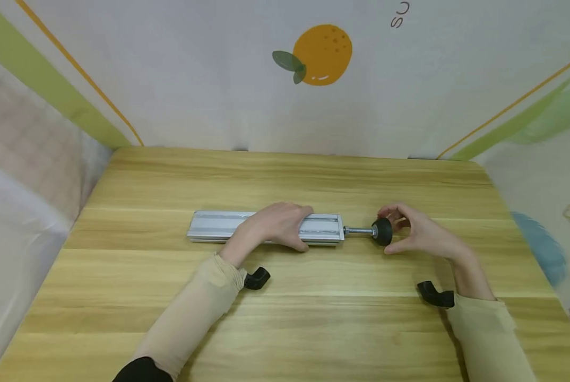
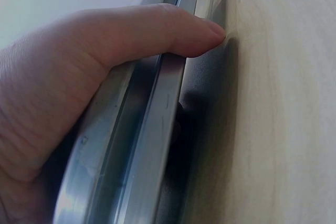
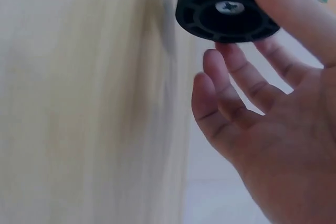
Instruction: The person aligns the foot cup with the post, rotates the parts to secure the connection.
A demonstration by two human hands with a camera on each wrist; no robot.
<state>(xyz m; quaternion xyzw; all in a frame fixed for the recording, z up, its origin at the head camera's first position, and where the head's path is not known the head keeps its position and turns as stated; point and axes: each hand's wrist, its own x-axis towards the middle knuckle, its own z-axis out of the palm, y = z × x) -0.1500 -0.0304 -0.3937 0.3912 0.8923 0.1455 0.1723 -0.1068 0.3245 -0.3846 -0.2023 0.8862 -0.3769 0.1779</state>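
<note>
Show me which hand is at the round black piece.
The right hand: it holds the round black piece at the end of the metal rod, while the left hand grips the silver bar instead.

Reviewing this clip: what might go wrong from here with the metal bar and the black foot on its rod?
The right grip holds the black foot near its rim, so the fingertips might slip off. The thin rod projects from the bar's end, so a sideways push could strain it. If the left grip across the metal bar loosens, the bar may shift.
</note>
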